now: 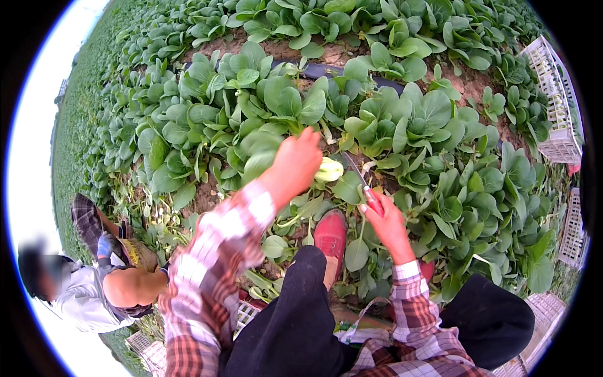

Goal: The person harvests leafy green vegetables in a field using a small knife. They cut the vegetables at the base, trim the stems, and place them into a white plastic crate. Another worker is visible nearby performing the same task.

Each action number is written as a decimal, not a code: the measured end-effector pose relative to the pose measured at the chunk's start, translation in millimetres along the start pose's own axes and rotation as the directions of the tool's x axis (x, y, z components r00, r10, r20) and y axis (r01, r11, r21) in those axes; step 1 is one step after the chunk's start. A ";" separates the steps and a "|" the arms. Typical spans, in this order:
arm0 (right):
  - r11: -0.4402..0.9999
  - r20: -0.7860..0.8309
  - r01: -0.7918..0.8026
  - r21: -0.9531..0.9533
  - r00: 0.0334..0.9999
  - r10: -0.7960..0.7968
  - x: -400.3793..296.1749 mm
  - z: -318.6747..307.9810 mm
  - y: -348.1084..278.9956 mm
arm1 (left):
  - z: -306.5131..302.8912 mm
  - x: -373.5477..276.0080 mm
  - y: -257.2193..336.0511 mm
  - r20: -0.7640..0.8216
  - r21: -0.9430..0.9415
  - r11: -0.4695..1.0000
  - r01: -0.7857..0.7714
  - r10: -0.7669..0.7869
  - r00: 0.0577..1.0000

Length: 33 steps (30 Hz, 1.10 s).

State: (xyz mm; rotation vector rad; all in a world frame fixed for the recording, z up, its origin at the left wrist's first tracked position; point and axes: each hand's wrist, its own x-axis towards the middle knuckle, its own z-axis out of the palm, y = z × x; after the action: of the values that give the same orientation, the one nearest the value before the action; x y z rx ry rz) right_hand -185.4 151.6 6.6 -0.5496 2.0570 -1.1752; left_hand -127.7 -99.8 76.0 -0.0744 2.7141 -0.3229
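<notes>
A cut bok choy (330,170) lies under my left hand (299,155), its pale stem end towards the right and its leaves blurred to the left. My left hand's fingers are bent over the plant; whether they grip it is hard to tell. In my right hand (387,224) is a red-handled knife (373,200), its narrow blade pointing up and left above the leaves. Rooted bok choy plants (414,118) stand close beyond both hands. Loose leaves lie on the soil around my red shoe (330,233).
White plastic crates (556,101) stand at the right edge, with more at the lower right (546,306) and lower left (153,353). A dark hose or strip of film (320,70) runs between the rows. At the left, another person (89,287) sits or crouches, wearing a blue glove.
</notes>
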 end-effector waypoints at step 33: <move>0.896 0.491 -0.386 0.221 0.838 0.239 114.9 108.0 -25.6 | 101.2 -44.0 -72.1 -0.035 -0.354 0.888 0.293 -0.326 0.945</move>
State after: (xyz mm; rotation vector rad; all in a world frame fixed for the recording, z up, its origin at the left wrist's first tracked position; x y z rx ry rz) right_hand -181.4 2.3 -50.1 -0.2751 1.4548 -1.0270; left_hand -46.6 -187.2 19.8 -0.6132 2.8187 0.0702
